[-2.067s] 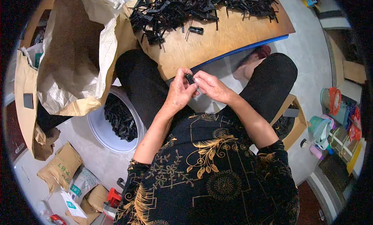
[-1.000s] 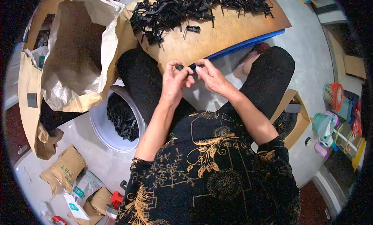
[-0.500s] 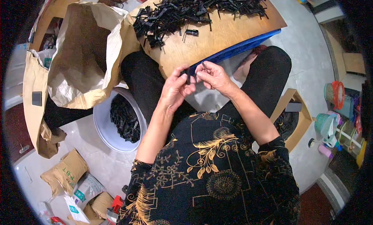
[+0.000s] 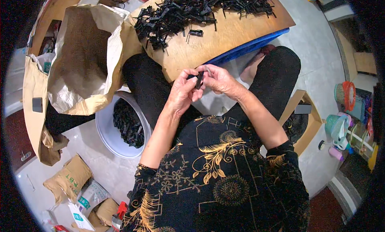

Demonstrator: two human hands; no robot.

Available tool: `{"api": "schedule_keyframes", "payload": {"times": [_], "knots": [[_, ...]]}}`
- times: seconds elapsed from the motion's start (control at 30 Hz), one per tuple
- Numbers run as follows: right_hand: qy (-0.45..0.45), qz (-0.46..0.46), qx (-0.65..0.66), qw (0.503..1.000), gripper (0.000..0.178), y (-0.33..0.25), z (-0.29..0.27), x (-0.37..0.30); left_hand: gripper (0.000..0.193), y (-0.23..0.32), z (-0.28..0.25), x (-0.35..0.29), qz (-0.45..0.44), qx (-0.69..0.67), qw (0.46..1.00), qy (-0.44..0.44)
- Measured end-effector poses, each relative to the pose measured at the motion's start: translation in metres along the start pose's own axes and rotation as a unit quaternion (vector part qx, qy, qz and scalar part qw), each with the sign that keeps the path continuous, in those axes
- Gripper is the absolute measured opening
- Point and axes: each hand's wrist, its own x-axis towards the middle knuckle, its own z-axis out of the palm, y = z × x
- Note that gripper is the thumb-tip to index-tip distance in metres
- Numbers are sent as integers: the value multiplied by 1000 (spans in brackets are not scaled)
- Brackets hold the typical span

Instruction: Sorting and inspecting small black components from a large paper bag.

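Observation:
Between my two hands, above my lap near the front corner of the wooden board, is a small black plastic part. My left hand pinches it between thumb and fingers. My right hand meets it from the other side, its fingertips closed against the same part; its fingers partly hide the far end. Across the back of the board lies a heap of similar black plastic parts, with thin sticks jutting out. One separate black part rests just in front of the heap.
A large open paper sack stands at the left. Below it, a white bucket holds many black pieces. An open cardboard box sits by my right leg. Packed bags lie on the floor at lower left, baskets at far right.
My right hand has moved slightly left, closing the gap to my left hand. Its fingertips now meet at the black part, which shows more clearly. The view has shifted a little.

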Motion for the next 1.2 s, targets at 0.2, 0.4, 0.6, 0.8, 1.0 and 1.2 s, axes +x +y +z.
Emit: {"api": "schedule_keyframes", "payload": {"times": [0.2,0.4,0.6,0.8,1.0,1.2], "knots": [[21,112,36,993,32,-13,5,-3,22,3,3,-1,-33,10,999,-31],[68,44,-75,994,21,10,2,6,25,4,-3,5,13,228,972,-45],[113,60,-62,990,27,13,7,10,30,-6,-2,9,88,338,935,57],[64,175,41,982,35,2,17,3,30,-8,-3,14,107,285,947,100],[66,194,63,977,34,1,19,7,28,-13,-5,17,132,320,932,103],[95,199,82,972,28,1,21,12,25,-18,-6,23,156,329,923,122]]}}
